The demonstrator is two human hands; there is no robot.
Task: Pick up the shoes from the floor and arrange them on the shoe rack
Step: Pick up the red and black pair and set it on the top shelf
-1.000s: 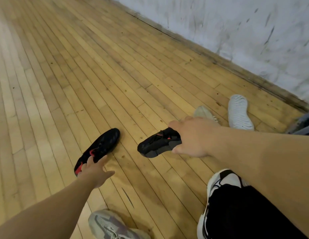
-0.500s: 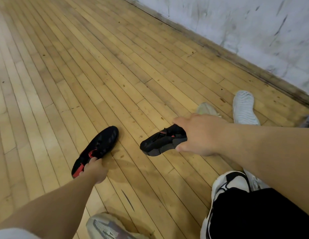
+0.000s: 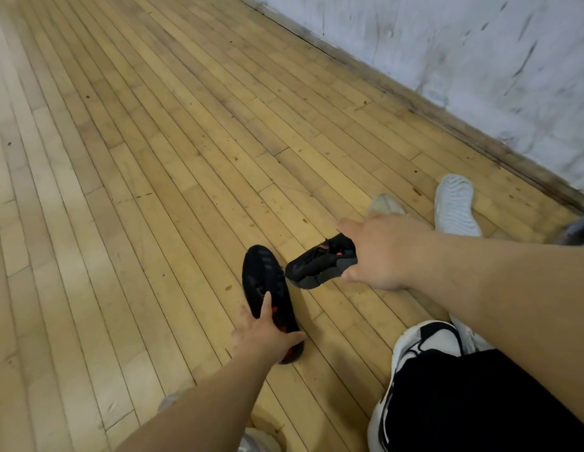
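Note:
Two black shoes with red accents are in the middle of the view. My right hand (image 3: 383,252) grips the heel of one black shoe (image 3: 316,265) and holds it just above the wooden floor (image 3: 153,158), toe pointing left. The other black shoe (image 3: 267,288) lies on the floor, toe pointing away. My left hand (image 3: 267,334) grips its heel end, thumb on one side and fingers on the other. The shoe rack is not in view.
A white shoe (image 3: 455,203) lies sole up near the wall (image 3: 463,60). A beige shoe (image 3: 385,205) peeks out behind my right hand. A white and black sneaker (image 3: 424,347) is at the lower right, a grey shoe (image 3: 258,440) at the bottom edge.
My left hand closed on the floor shoe's heel and swung the shoe so its toe lies close to the shoe in my right hand. The right hand kept its hold.

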